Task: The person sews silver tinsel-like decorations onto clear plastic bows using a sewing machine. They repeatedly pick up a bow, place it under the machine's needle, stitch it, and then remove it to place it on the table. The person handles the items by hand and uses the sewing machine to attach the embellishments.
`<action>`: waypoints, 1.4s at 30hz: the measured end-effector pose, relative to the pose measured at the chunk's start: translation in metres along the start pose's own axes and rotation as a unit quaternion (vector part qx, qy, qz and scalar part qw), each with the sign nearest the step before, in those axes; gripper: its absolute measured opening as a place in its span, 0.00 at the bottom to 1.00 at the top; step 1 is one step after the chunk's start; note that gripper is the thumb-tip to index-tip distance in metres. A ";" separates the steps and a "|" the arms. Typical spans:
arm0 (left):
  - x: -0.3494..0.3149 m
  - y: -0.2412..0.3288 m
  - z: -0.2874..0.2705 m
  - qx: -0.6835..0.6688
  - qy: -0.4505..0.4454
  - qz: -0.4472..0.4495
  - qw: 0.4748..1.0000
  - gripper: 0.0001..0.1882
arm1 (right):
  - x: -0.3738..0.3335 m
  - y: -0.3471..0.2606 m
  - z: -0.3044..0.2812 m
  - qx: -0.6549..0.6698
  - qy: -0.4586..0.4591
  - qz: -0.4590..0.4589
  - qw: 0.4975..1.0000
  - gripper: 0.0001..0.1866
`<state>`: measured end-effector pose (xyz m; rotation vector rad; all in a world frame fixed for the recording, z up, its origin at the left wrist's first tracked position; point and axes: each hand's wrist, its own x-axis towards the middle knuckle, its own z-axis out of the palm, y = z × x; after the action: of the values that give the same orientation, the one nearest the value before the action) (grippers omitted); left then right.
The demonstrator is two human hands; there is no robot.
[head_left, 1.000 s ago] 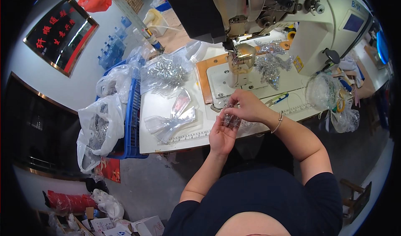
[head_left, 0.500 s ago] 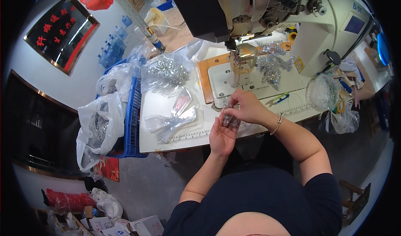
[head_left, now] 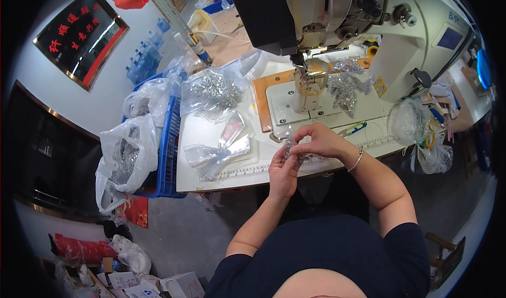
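Small clear glittery piece (head_left: 293,151), pinched between left hand (head_left: 283,167) and right hand (head_left: 318,141), both grips closed on it over the table's (head_left: 221,174) near edge, before the sewing machine (head_left: 337,13), kept within sight.

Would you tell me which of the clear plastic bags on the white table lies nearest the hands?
The flat, nearly empty clear bag left of the left hand; the fuller bag of silvery pieces lies farther back.

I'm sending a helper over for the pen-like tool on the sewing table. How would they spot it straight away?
Start at the big white sewing machine and drop to the table's front edge. Just beyond the right hand lies the slim green-and-blue tool, flat and slanted. Unlike the silvery heaps and clear bags nearby, it is solid and brightly coloured.
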<state>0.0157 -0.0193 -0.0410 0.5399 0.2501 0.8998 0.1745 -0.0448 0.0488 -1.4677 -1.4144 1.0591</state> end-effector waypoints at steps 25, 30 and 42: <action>0.014 0.018 0.009 -0.048 0.094 -0.002 0.994 0.18 | -0.021 -0.011 -0.011 -0.265 0.126 -0.094 0.951 0.33; 0.011 0.016 0.011 -0.033 0.084 0.005 0.996 0.18 | -0.022 -0.013 -0.014 -0.255 0.116 -0.084 0.956 0.29; 0.011 0.009 0.008 -0.004 0.095 0.012 0.995 0.18 | -0.008 -0.005 -0.005 -0.302 0.047 -0.006 0.952 0.15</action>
<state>0.0197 -0.0083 -0.0289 0.4511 0.4127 0.9757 0.1779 -0.0527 0.0558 -1.8994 -1.7664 0.5484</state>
